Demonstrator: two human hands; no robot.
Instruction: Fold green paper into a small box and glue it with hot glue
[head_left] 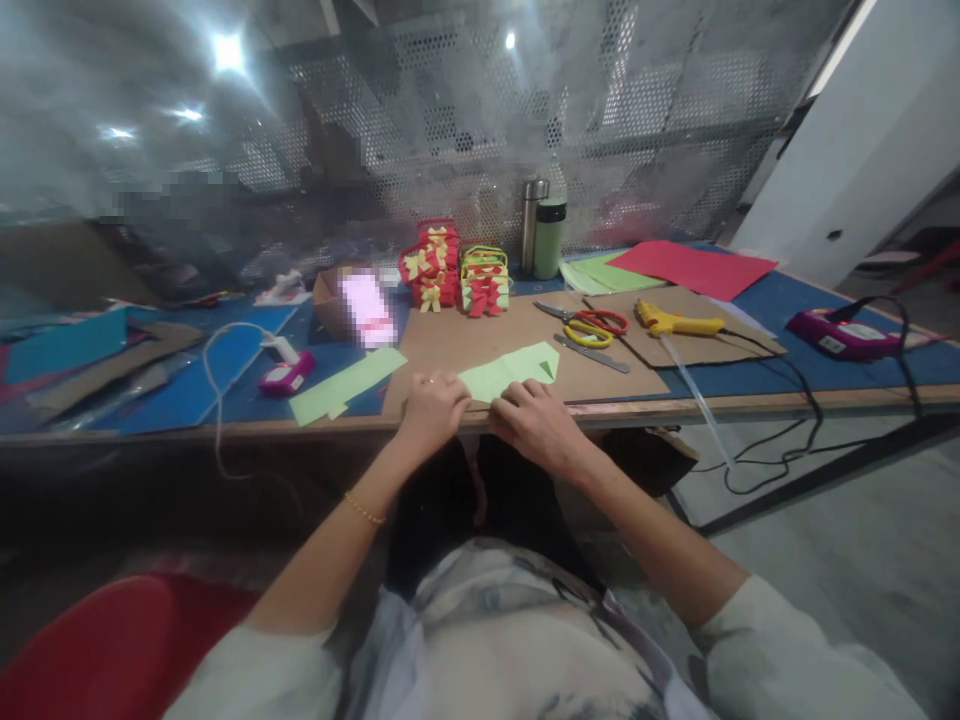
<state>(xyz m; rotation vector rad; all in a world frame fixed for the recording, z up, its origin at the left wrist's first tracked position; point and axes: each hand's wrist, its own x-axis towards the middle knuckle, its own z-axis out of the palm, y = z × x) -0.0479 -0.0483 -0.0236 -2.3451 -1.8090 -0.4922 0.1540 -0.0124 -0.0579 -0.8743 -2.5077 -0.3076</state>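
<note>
A piece of light green paper (514, 368) with folded flaps at its right end lies on a brown cardboard sheet (442, 335) at the table's front edge. My left hand (436, 405) is closed on the paper's left end, its fingertips pressed together. Curled over the paper's near edge, my right hand (536, 420) grips it too, and its fingers hide part of that edge. Just beyond lie scissors (589, 325) with red and yellow handles and a craft knife (592, 353). Left of my left hand is a green paper strip (349, 385).
Small red and green paper baskets with bows (484, 280) stand at the back, near a green bottle (550, 238). A yellow glue gun (679, 322) rests on cardboard at right, its cord hanging off the table. Purple devices (844, 332) sit at both sides.
</note>
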